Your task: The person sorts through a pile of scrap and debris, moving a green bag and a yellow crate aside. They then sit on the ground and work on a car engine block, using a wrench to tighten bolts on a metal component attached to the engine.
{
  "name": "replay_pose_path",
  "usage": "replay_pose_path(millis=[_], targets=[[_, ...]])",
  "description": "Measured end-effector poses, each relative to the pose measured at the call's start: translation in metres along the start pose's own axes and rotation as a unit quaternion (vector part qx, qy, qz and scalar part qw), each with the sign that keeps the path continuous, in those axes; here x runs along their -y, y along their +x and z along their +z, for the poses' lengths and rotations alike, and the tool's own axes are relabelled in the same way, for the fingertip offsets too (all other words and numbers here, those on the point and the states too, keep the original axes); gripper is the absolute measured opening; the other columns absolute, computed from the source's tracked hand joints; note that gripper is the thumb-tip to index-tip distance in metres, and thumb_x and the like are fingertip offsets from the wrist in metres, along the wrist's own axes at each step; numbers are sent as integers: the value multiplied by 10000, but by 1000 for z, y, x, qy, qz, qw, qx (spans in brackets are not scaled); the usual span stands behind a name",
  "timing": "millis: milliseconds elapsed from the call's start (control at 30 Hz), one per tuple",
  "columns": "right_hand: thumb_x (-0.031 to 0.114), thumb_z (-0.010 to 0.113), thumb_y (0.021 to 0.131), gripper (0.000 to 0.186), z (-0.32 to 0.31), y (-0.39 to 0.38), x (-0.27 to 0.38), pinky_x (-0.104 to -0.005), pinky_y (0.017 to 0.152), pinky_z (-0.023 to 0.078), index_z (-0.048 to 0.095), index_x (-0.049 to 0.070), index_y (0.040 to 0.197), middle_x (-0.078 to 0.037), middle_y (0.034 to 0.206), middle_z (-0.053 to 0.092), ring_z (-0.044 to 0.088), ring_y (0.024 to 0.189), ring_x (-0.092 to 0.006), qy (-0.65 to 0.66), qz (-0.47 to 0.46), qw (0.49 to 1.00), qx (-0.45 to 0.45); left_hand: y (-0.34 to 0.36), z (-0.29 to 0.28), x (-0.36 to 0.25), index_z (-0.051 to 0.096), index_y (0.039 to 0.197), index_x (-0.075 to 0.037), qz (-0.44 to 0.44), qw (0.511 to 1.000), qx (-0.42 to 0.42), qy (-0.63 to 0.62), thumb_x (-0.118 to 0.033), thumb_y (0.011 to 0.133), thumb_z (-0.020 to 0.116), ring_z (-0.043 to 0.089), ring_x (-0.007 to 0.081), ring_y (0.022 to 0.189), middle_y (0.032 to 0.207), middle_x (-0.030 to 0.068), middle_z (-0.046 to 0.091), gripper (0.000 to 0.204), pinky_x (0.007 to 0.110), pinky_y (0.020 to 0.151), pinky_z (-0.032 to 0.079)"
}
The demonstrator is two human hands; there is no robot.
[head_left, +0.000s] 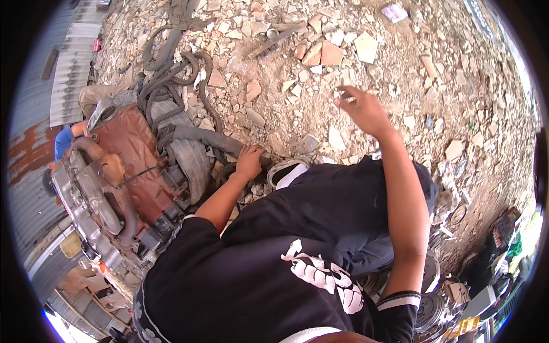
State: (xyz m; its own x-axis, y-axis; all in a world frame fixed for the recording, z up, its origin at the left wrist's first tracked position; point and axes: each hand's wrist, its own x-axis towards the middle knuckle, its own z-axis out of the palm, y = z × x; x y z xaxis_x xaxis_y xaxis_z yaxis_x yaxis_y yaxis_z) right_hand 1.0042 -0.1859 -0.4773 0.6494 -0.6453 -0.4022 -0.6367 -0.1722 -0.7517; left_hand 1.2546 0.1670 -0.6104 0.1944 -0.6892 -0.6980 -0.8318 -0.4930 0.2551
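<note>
My left hand (249,161) is closed on a thick dark rubber hose (209,139) that lies among more coiled hoses (177,80) beside an engine (132,163) with a rust-brown casing. My right hand (357,106) is raised over the rubble-covered ground, its fingers loosely bent and apart, with nothing visible between them. My shoe (289,171) shows just right of my left hand.
Another person in a blue sleeve (64,139) is behind the engine at the left. Corrugated metal sheets (40,188) line the left side. Broken stones and tile pieces (331,52) cover the ground. Metal parts (429,308) and assorted items are piled at the lower right.
</note>
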Motion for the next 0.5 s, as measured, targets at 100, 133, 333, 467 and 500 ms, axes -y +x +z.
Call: replay_pose_path(millis=[100, 133, 333, 467, 500], targets=[[388, 695, 935, 484, -21, -10, -6, -417, 891, 545, 647, 69, 1296, -194, 1131, 720, 713, 988, -317, 13, 34, 998, -57, -6, -3, 1, 542, 1405, -145, 2, 990, -56, 125, -82, 775, 764, 377, 321, 1429, 1447, 118, 479, 671, 501, 1221, 248], [385, 694, 938, 472, -27, -18, -9, -418, 890, 542, 649, 86, 1301, -182, 1153, 717, 712, 1002, -310, 28, 46, 997, -62, -7, -3, 4, 549, 1395, -149, -9, 983, -87, 164, -85, 762, 778, 372, 322, 1429, 1434, 111, 480, 676, 499, 1226, 237], [400, 677, 943, 462, -37, -43, -39, -404, 910, 528, 657, 95, 1289, -165, 1126, 728, 705, 989, -313, 11, 101, 994, -38, -4, -32, 39, 585, 1287, -145, 22, 967, -84, 238, -171, 760, 814, 457, 278, 1327, 1288, 76, 545, 575, 545, 1235, 185], [402, 671, 944, 460, -35, -57, -49, -406, 899, 524, 663, 89, 1281, -167, 1109, 732, 706, 984, -316, 2, 106, 994, -39, -1, -54, 33, 609, 1189, -129, 59, 961, -122, 242, -162, 764, 792, 519, 248, 1227, 1154, 54, 569, 464, 551, 1230, 191], [403, 670, 944, 461, -38, -60, -49, -407, 894, 524, 664, 88, 1281, -167, 1111, 732, 706, 977, -316, -6, 110, 993, -46, 6, -63, 27, 613, 1178, -130, 62, 957, -158, 234, -155, 760, 789, 522, 252, 1224, 1152, 60, 568, 454, 560, 1226, 190]])
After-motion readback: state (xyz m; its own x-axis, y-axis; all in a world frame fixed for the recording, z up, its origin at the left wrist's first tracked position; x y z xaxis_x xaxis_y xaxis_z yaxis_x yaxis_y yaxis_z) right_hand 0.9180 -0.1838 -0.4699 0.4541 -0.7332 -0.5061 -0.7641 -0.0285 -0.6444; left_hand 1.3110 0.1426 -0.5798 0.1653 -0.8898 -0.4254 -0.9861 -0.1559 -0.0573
